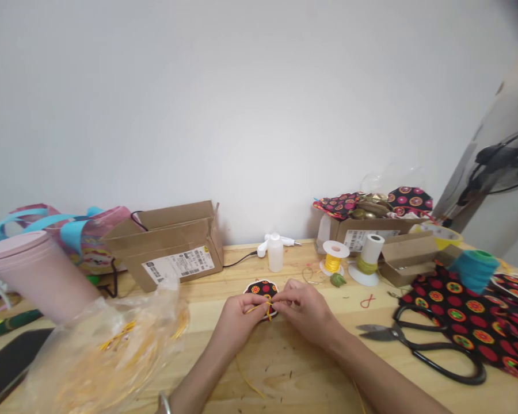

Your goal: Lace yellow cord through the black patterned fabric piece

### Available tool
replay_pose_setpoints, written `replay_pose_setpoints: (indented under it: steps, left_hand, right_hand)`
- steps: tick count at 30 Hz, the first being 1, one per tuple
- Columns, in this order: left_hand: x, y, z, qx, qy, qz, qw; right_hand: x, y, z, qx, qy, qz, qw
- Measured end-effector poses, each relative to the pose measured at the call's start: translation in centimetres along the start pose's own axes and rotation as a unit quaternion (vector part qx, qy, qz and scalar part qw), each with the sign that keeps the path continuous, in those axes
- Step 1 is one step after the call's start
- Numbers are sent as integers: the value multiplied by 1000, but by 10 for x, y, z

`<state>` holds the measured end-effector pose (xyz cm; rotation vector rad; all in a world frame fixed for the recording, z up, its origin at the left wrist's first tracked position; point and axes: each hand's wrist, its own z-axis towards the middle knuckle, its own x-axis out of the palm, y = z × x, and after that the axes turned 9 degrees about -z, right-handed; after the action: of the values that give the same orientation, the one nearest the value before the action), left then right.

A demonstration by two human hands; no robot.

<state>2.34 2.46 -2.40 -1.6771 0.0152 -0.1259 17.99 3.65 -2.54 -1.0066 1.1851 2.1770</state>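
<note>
First, a loose yellow cord end point(250, 384) trailed over the table point(224, 397) toward the near edge, and another strand ran beside the right forearm. Probable fault: an arm shift could have dragged either strand and pulled the work out of place.

The bag point(168, 290), clear plastic, lay at near left and contained coils point(121, 336) of yellow cord. Its mouth was crumpled; withdrawal of a strand could have caused tangling.

The scissors point(397, 334) lay at right, points toward the right forearm. A wide elbow movement risked contact with the blades.

At centre, the left hand point(246, 313) and right hand point(308, 310) each pinched the cord point(269, 310) between thumb and fingertips, directly over the patch point(255, 288), which lay on the table. Whether the fingers also gripped the patch could not be told. Unequal tension would likely have skewed the cord or let it slip.

Beyond stood the yellow spool point(333, 264), the green spool point(366, 265) and an open small box point(403, 253), contents indistinct. The bottle point(275, 256) stood upright; its fill level could not be read.

Against the wall, the left box point(132, 250) hid its contents. The right box point(341, 230) held patterned cloth point(410, 199) and brass-coloured pieces point(362, 213), heaped above the rim; a knock could have spilled them.
</note>
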Motion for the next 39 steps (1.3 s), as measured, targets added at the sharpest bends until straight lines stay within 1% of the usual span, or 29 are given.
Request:
replay_pose_setpoints:
  steps: [5,10,14,16,18,24,32,36,39]
  left_hand:
    - [0,1,1,-8,-7,-10,1000]
    - [0,1,0,-9,-7,16,1000]
    - [-1,-1,-1,-3,18,21,1000]
    - [-2,-1,-2,-7,35,16,999]
    - [-4,-2,-1,-8,39,14,999]
    - [-3,-2,0,-3,23,34,999]
    - [-2,1,1,-7,6,10,1000]
    - [-3,-1,-1,-19,20,18,999]
    - [-4,-1,-2,-16,37,27,999]
  right_hand:
    - [1,0,-1,3,-4,1,1000]
    - [1,3,0,5,-7,75,997]
    - [2,3,2,45,-8,115,992]
    - [3,2,2,53,-12,109,993]
    - [4,0,2,44,-16,98,994]
    - [4,-1,1,29,-20,79,996]
    - [6,-1,1,21,-24,65,997]
    - [7,-3,0,33,-29,64,997]
    - [7,-4,0,39,-31,59,997]
